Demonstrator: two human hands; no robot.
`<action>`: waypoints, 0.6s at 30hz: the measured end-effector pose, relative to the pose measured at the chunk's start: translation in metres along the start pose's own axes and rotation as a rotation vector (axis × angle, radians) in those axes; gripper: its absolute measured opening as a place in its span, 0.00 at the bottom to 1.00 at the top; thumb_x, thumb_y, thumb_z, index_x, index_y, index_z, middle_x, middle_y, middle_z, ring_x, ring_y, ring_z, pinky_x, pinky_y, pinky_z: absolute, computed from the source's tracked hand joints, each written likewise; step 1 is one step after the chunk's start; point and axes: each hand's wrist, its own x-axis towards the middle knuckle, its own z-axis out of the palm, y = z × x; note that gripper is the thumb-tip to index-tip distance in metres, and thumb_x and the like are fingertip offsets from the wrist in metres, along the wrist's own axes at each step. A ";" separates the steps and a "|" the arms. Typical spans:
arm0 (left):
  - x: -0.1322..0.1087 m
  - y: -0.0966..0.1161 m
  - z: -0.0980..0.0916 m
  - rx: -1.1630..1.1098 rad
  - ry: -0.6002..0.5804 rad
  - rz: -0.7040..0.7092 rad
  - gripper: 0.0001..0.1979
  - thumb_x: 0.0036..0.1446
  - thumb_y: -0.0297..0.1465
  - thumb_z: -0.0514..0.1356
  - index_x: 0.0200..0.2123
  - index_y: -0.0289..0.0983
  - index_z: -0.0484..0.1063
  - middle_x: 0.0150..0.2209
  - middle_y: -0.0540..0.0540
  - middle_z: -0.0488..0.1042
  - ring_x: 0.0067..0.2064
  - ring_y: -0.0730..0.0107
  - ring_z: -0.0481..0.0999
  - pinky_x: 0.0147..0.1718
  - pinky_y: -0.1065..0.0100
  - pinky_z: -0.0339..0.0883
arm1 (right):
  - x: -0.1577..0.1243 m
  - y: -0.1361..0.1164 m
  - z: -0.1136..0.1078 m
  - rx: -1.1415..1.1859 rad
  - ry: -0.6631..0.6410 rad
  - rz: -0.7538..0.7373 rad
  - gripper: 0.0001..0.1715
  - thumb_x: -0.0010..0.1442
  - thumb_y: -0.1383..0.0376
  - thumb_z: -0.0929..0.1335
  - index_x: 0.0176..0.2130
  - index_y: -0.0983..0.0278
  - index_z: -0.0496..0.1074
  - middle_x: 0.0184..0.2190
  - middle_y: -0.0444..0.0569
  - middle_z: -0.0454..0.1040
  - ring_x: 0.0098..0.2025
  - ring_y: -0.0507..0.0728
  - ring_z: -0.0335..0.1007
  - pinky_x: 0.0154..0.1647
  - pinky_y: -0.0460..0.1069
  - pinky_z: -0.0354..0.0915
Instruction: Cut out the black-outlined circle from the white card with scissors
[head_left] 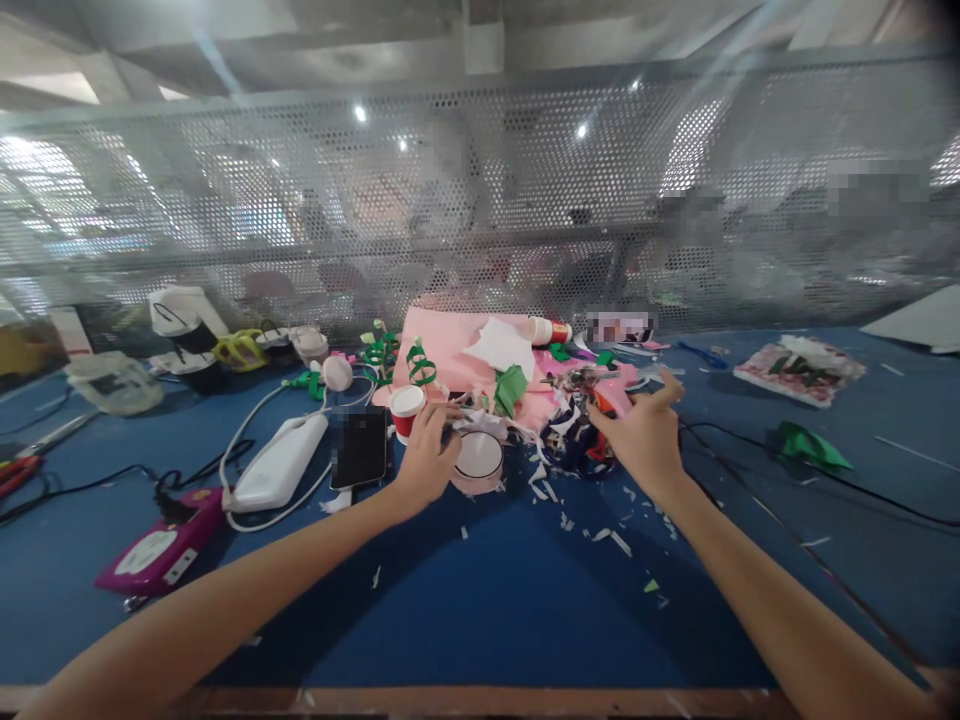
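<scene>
My left hand (pixel 429 458) reaches over the table with its fingers bent forward and the thumb apart. Beside it stand a round, white-topped piece (pixel 478 456) with a dark rim and a red paper cup (pixel 405 412) with a white top. White paper scraps (pixel 487 422) lie just past its fingertips. Over on the right, my right hand (pixel 646 432) is closed around a pink glue gun (pixel 618 388), partly hidden by the fingers. Under that hand is a tangled heap of dark and white scraps (pixel 574 440). A green paper piece (pixel 511 390) lies between the hands.
At left are a black phone (pixel 360 447), a white power bank (pixel 281 462) with cable, and a purple power strip (pixel 161 545). Pink sheets (pixel 435 345) and stacked cups (pixel 549 331) lie behind. A perforated metal screen (pixel 480 180) bounds the table. Black cords cross the right side.
</scene>
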 end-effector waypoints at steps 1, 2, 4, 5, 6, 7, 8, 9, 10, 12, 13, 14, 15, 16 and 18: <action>-0.002 -0.003 0.000 0.036 -0.022 -0.003 0.13 0.53 0.24 0.51 0.42 0.38 0.63 0.45 0.43 0.68 0.50 0.60 0.65 0.50 0.53 0.61 | 0.000 -0.001 0.000 0.006 0.007 -0.017 0.49 0.43 0.55 0.70 0.53 0.73 0.44 0.29 0.52 0.71 0.30 0.63 0.69 0.34 0.57 0.64; -0.006 -0.005 0.000 0.081 -0.048 0.023 0.13 0.53 0.27 0.54 0.44 0.38 0.63 0.45 0.42 0.67 0.50 0.58 0.65 0.49 0.51 0.60 | -0.001 -0.002 -0.001 0.013 0.019 -0.036 0.48 0.43 0.55 0.71 0.52 0.72 0.44 0.31 0.53 0.70 0.32 0.63 0.70 0.35 0.57 0.64; -0.015 -0.006 0.003 0.137 -0.127 0.091 0.15 0.55 0.32 0.54 0.47 0.37 0.61 0.47 0.39 0.66 0.51 0.54 0.64 0.50 0.48 0.58 | -0.002 -0.005 -0.002 0.028 0.060 -0.073 0.47 0.43 0.54 0.71 0.50 0.69 0.43 0.39 0.59 0.68 0.38 0.63 0.69 0.39 0.56 0.64; -0.020 -0.005 0.004 0.143 -0.159 0.104 0.17 0.56 0.33 0.53 0.49 0.37 0.60 0.48 0.38 0.66 0.52 0.54 0.64 0.49 0.48 0.59 | -0.003 -0.007 -0.003 0.050 0.078 -0.097 0.46 0.43 0.54 0.71 0.50 0.68 0.43 0.43 0.61 0.64 0.40 0.62 0.68 0.39 0.55 0.64; -0.024 -0.003 0.005 0.151 -0.153 0.082 0.18 0.57 0.33 0.52 0.51 0.37 0.58 0.48 0.37 0.66 0.53 0.54 0.63 0.49 0.49 0.60 | -0.005 -0.010 -0.004 0.081 0.082 -0.127 0.45 0.43 0.54 0.71 0.49 0.66 0.43 0.47 0.63 0.61 0.40 0.61 0.69 0.38 0.54 0.65; -0.026 0.000 0.006 0.152 -0.148 0.067 0.19 0.59 0.32 0.50 0.53 0.37 0.56 0.49 0.36 0.66 0.53 0.54 0.63 0.49 0.49 0.60 | -0.007 -0.013 -0.005 0.119 0.073 -0.156 0.43 0.44 0.55 0.70 0.48 0.65 0.43 0.48 0.63 0.60 0.38 0.59 0.70 0.36 0.53 0.66; -0.027 0.004 0.005 0.145 -0.139 0.075 0.19 0.59 0.31 0.48 0.54 0.37 0.56 0.50 0.36 0.65 0.54 0.55 0.62 0.50 0.49 0.60 | -0.009 -0.016 -0.006 0.157 0.057 -0.182 0.40 0.45 0.55 0.70 0.47 0.64 0.45 0.48 0.62 0.59 0.35 0.58 0.70 0.33 0.53 0.66; -0.025 0.008 0.004 0.137 -0.122 0.092 0.19 0.59 0.29 0.47 0.54 0.38 0.55 0.52 0.37 0.64 0.55 0.56 0.61 0.51 0.50 0.59 | -0.011 -0.018 -0.007 0.178 0.033 -0.199 0.38 0.45 0.55 0.70 0.47 0.64 0.46 0.47 0.60 0.61 0.33 0.57 0.70 0.31 0.52 0.66; -0.022 0.011 0.003 0.124 -0.094 0.095 0.19 0.59 0.27 0.46 0.54 0.39 0.56 0.53 0.38 0.62 0.57 0.56 0.60 0.52 0.50 0.57 | -0.013 -0.021 -0.007 0.174 0.027 -0.198 0.36 0.45 0.55 0.70 0.45 0.64 0.48 0.44 0.58 0.63 0.33 0.58 0.70 0.31 0.52 0.66; -0.009 0.016 -0.001 0.071 -0.046 0.119 0.17 0.58 0.24 0.45 0.49 0.40 0.62 0.50 0.41 0.65 0.55 0.60 0.62 0.52 0.54 0.58 | -0.016 -0.024 -0.006 0.123 0.039 -0.186 0.33 0.44 0.54 0.70 0.43 0.64 0.52 0.40 0.56 0.65 0.35 0.60 0.69 0.34 0.54 0.66; -0.002 0.017 -0.003 0.037 -0.041 0.131 0.15 0.59 0.23 0.44 0.43 0.39 0.65 0.46 0.42 0.68 0.51 0.63 0.66 0.50 0.58 0.61 | -0.016 -0.025 -0.005 0.099 0.049 -0.180 0.31 0.44 0.54 0.70 0.41 0.64 0.54 0.38 0.55 0.65 0.37 0.61 0.68 0.36 0.55 0.65; 0.007 0.017 -0.004 0.024 -0.066 0.119 0.14 0.58 0.23 0.44 0.39 0.39 0.67 0.41 0.44 0.69 0.46 0.65 0.69 0.46 0.60 0.64 | -0.016 -0.025 -0.004 0.083 0.051 -0.177 0.30 0.43 0.54 0.71 0.40 0.63 0.55 0.37 0.54 0.65 0.38 0.62 0.67 0.38 0.55 0.64; 0.015 0.016 -0.004 0.031 -0.079 0.093 0.13 0.58 0.23 0.44 0.35 0.39 0.67 0.37 0.45 0.70 0.40 0.66 0.71 0.41 0.62 0.66 | -0.016 -0.024 -0.003 0.075 0.048 -0.175 0.29 0.43 0.54 0.71 0.39 0.63 0.56 0.35 0.53 0.65 0.37 0.62 0.67 0.38 0.55 0.64; 0.023 0.014 -0.004 0.053 -0.089 0.077 0.13 0.57 0.23 0.44 0.32 0.38 0.67 0.33 0.46 0.70 0.35 0.66 0.71 0.37 0.62 0.67 | -0.015 -0.022 -0.002 0.071 0.041 -0.171 0.28 0.44 0.54 0.70 0.38 0.63 0.56 0.34 0.52 0.65 0.37 0.62 0.67 0.38 0.55 0.64; 0.038 0.009 0.000 0.083 -0.080 0.073 0.12 0.54 0.21 0.47 0.25 0.38 0.66 0.29 0.45 0.71 0.34 0.65 0.71 0.36 0.62 0.66 | -0.012 -0.017 0.000 0.058 0.030 -0.157 0.26 0.44 0.54 0.70 0.38 0.63 0.57 0.33 0.51 0.66 0.36 0.62 0.66 0.38 0.55 0.63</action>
